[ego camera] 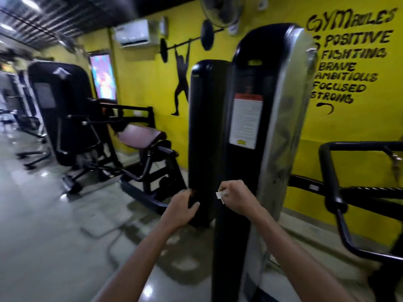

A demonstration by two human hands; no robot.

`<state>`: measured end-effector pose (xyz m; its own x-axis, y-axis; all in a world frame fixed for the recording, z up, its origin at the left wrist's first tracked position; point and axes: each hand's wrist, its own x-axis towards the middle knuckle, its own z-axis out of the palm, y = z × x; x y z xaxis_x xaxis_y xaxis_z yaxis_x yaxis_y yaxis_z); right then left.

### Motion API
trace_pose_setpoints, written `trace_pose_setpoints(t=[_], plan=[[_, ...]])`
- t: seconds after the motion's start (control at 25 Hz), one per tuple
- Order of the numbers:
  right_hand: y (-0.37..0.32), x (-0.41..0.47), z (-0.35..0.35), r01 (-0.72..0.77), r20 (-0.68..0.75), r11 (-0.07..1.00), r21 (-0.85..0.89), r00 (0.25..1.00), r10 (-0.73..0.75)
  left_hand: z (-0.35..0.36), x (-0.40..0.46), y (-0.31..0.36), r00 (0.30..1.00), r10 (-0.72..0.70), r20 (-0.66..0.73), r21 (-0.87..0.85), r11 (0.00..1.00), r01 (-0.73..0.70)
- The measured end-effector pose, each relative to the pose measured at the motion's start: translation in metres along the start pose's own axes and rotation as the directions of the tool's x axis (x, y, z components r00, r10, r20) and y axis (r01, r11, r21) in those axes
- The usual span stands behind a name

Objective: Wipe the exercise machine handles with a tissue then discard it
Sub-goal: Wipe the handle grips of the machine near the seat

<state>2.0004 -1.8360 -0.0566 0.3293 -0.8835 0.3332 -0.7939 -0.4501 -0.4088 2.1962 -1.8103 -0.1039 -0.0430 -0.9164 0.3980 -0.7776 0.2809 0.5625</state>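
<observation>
My right hand (pixel 238 198) is raised in front of a tall black weight-stack column (pixel 244 118) and pinches a small white tissue (pixel 220 195) at its fingertips. My left hand (pixel 182 207) hovers to the left at the same height, fingers loosely curled, in front of a second black column (pixel 207 127); I see nothing held in it. The black tubular handle bar (pixel 334 199) of an exercise machine stands at the right, away from both hands.
A black machine with a maroon padded seat (pixel 139 136) stands to the left against the yellow wall (pixel 349 127). Another black machine (pixel 63 110) is farther left. Glossy tiled floor (pixel 54 225) stretches left and toward me.
</observation>
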Motion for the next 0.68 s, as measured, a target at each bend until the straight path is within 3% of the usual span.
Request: trace_pose_setpoints(t=[0.32,0.68], plan=[[-0.147,0.069,0.109,0.165,0.035,0.986,0.012,0.986,-0.165,-0.142,-0.045,-0.145,0.968,-0.216,-0.126,0.042,0.974,0.223],[-0.246,0.190,0.212,0.275,0.088,0.955,0.113,0.955,-0.285,-0.215,-0.019,-0.286,0.919,-0.299,-0.257,0.080,0.941,0.329]])
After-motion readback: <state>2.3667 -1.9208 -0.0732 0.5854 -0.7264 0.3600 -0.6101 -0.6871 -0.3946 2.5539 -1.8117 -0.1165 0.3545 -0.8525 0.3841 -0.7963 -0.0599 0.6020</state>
